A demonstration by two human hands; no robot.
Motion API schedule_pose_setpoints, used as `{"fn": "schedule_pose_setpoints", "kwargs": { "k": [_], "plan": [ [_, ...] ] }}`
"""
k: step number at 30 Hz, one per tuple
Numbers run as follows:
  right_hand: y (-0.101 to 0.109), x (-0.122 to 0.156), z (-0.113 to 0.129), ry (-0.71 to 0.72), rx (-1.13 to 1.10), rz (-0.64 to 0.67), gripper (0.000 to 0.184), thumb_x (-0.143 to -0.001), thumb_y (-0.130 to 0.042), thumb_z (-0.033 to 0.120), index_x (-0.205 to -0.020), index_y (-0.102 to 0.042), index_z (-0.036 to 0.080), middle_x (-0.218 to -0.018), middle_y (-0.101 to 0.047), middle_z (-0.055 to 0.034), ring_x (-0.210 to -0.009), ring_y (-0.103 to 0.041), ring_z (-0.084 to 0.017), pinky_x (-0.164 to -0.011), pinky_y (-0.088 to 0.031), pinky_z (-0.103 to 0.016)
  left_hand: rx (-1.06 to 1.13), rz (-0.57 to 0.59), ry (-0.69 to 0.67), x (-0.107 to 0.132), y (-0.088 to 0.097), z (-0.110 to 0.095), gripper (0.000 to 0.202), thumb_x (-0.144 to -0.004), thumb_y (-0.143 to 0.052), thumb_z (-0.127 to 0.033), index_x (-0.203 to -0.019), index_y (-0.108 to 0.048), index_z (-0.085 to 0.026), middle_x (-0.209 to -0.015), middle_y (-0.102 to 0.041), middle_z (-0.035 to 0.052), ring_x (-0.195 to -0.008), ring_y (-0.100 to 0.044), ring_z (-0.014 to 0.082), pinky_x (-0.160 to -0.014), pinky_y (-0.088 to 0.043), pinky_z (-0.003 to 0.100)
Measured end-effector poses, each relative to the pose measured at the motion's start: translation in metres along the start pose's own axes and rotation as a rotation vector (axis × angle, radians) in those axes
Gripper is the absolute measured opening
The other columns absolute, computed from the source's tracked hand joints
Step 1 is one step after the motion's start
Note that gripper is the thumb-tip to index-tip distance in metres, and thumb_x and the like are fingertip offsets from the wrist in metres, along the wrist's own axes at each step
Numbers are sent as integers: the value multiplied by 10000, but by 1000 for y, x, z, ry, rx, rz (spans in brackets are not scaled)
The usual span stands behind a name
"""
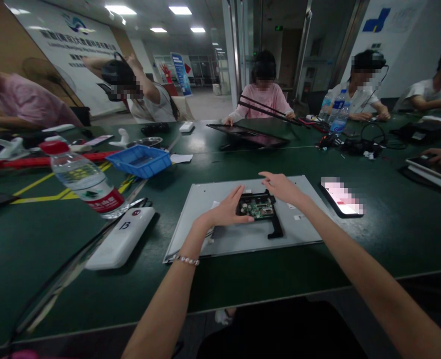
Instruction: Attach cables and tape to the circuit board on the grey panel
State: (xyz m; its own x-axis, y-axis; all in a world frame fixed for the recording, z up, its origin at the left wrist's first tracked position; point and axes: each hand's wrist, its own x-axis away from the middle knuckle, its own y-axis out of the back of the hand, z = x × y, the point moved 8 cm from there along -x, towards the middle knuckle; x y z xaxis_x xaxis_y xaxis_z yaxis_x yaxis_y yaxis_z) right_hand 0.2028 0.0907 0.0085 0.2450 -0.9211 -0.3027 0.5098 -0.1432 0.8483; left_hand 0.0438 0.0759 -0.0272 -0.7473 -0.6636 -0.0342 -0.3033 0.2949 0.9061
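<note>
In front of me a flat grey panel (190, 209), which looks like the back of a display, lies on the table. On it sits a black plastic bracket (276, 227) framing a green circuit board (260, 209). My left hand (226, 209) is at the bracket's left end, fingers stretched and thumb apart, the thumb reaching over the board's lower edge. At the bracket's upper right corner rests my right hand (284, 189), its index finger extended to the left and the others partly hidden. Neither hand visibly lifts anything.
Left of the panel are a white power bank (123, 239), a water bottle (88, 179), cables and a blue tray (140, 160). A lit phone (342, 197) lies to the right. Across the table a person handles a dark screen (248, 134); other people sit around.
</note>
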Motion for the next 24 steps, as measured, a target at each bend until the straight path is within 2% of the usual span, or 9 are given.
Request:
{"fn": "schedule_pose_setpoints", "kwargs": {
  "k": [2, 5, 8, 10, 13, 17, 21, 24],
  "plan": [
    [14, 13, -22, -51, 9, 8, 379, -897, -425, 224, -1262, -513, 169, -1068, -675, -86, -990, -615, -202, -855, -436, -292, -12, -62, -15, 0, 8, -9, 975, -759, -521, -640, -1450, -31, -158, -1526, -28, 124, -1394, -72, 279, -1129, -157, 406],
    [26, 38, -59, -124, 67, 60, 337, -841, -494, 200, -1154, -602, 135, -1101, -658, -110, -1012, -603, -219, -878, -433, -313, -38, -140, -79, -1, 16, -34, 809, -827, -485, -569, -1444, -119, -197, -1518, -124, 86, -1383, -149, 250, -1128, -171, 382],
    [33, 63, -91, -212, 50, 65, 303, -789, -567, 232, -1072, -646, 159, -1116, -646, -99, -978, -609, -216, -849, -455, -322, -71, -119, -166, -4, 12, -62, 615, -866, -477, -473, -1396, -280, -233, -1471, -267, 58, -1345, -250, 237, -1114, -205, 391],
    [31, 75, -103, -257, -27, 78, 310, -775, -590, 272, -1067, -650, 185, -1111, -646, -83, -946, -619, -203, -797, -478, -306, -82, -88, -213, -5, 7, -76, 516, -876, -477, -418, -1346, -371, -232, -1424, -349, 55, -1307, -314, 236, -1101, -231, 403],
    [21, 83, -105, -274, -114, 110, 309, -758, -611, 309, -1043, -667, 203, -1054, -662, -69, -899, -630, -188, -768, -487, -294, -78, -58, -256, -7, 1, -86, 410, -894, -455, -340, -1282, -457, -207, -1346, -445, 63, -1248, -387, 229, -1080, -266, 404],
    [6, 79, -93, -220, -141, 122, 271, -728, -633, 276, -981, -688, 196, -1002, -665, -71, -860, -629, -179, -760, -487, -286, -89, -49, -265, -8, -4, -86, 357, -905, -424, -273, -1246, -498, -198, -1289, -501, 61, -1199, -436, 214, -1045, -319, 397],
    [4, 77, -88, -211, -164, 101, 294, -721, -616, 208, -1008, -668, 169, -932, -675, -82, -797, -628, -176, -730, -486, -286, -115, -51, -261, -10, -8, -84, 354, -894, -443, -234, -1238, -506, -183, -1258, -526, 66, -1168, -464, 204, -1022, -353, 389],
    [8, 77, -88, -239, -211, 77, 232, -751, -583, 217, -961, -676, 180, -842, -686, -66, -758, -631, -178, -706, -480, -293, -113, -55, -264, -10, -8, -83, 346, -894, -454, -231, -1231, -513, -178, -1237, -539, 68, -1148, -477, 192, -1011, -368, 373]
  ]
}}
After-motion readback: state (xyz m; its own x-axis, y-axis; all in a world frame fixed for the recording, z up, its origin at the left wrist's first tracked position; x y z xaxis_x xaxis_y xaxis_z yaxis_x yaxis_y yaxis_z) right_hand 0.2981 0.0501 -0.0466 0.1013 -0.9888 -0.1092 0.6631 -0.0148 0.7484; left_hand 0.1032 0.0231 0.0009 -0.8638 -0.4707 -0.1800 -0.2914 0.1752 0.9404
